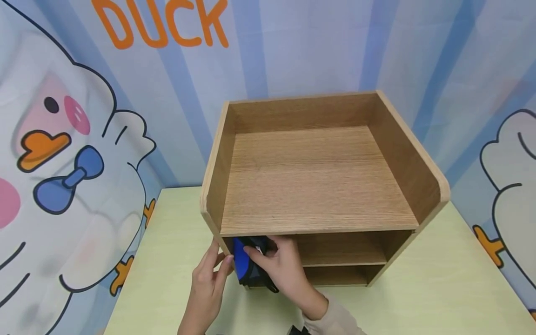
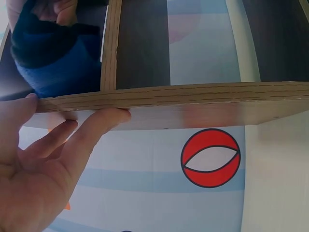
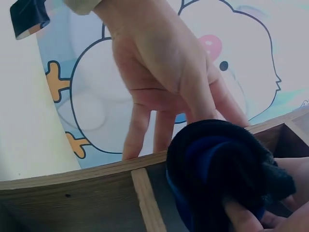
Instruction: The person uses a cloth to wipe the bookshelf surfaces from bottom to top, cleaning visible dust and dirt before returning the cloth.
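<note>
A wooden desktop shelf [image 1: 314,181] stands on the pale table. At the left end of its compartment below the top tray is a rolled or folded blue-and-black fabric item [image 1: 243,263]; its exact kind I cannot tell. My right hand [image 1: 286,270] holds it, thumb in front and the other fingers partly hidden behind the fabric. My left hand [image 1: 207,279] grips the shelf's left side panel [image 2: 193,96], thumb at the front edge and fingers along the outer face. In the right wrist view the fabric [image 3: 212,174] bulges out past the panel's edge.
Below that compartment runs a lower shelf board [image 1: 335,275]. High side walls [image 1: 414,153] rise around the top tray. A curtain [image 1: 310,46] printed with ducks hangs behind and beside the table [image 1: 167,260]. A small black object [image 1: 298,330] shows beside the right sleeve.
</note>
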Tool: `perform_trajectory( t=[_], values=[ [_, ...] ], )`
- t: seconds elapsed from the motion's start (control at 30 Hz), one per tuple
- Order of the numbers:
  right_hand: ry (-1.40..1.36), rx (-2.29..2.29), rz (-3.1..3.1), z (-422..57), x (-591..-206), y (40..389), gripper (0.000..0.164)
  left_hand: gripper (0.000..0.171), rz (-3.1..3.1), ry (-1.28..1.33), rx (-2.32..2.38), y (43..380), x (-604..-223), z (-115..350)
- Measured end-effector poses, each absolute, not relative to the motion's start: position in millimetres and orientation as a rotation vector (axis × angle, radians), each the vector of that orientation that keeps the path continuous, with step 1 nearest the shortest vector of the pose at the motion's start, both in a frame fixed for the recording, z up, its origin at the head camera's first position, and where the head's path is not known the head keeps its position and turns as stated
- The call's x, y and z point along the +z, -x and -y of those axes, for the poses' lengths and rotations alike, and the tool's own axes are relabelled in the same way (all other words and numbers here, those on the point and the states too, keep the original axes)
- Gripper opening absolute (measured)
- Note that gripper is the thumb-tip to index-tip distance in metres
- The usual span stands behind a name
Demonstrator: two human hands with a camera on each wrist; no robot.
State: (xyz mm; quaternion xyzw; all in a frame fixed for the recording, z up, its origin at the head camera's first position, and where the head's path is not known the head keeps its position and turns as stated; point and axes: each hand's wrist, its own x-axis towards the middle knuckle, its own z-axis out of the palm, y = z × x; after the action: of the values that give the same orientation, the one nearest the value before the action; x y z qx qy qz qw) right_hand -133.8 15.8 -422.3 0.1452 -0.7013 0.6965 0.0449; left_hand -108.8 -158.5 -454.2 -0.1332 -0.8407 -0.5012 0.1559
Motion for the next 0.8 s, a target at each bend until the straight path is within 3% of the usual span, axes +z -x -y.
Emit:
perform_trajectory(
  t=[0.33,0.5,0.8],
  values=[
    [-0.392,2.386,1.917,-21.2,-412.6,142.3,0.071,0.063,2.479,0.331,-1.424,106.9,-453.0,159.7],
    [-0.406,2.499,1.862,-27.0,-411.4,148.4,0.073,0.062,2.462,0.355,-1.43,108.0,-452.8,159.7],
    [-0.546,2.052,2.167,-24.6,-412.6,155.1,0.067,0.063,2.411,0.383,-1.415,108.7,-454.6,158.8]
  ],
)
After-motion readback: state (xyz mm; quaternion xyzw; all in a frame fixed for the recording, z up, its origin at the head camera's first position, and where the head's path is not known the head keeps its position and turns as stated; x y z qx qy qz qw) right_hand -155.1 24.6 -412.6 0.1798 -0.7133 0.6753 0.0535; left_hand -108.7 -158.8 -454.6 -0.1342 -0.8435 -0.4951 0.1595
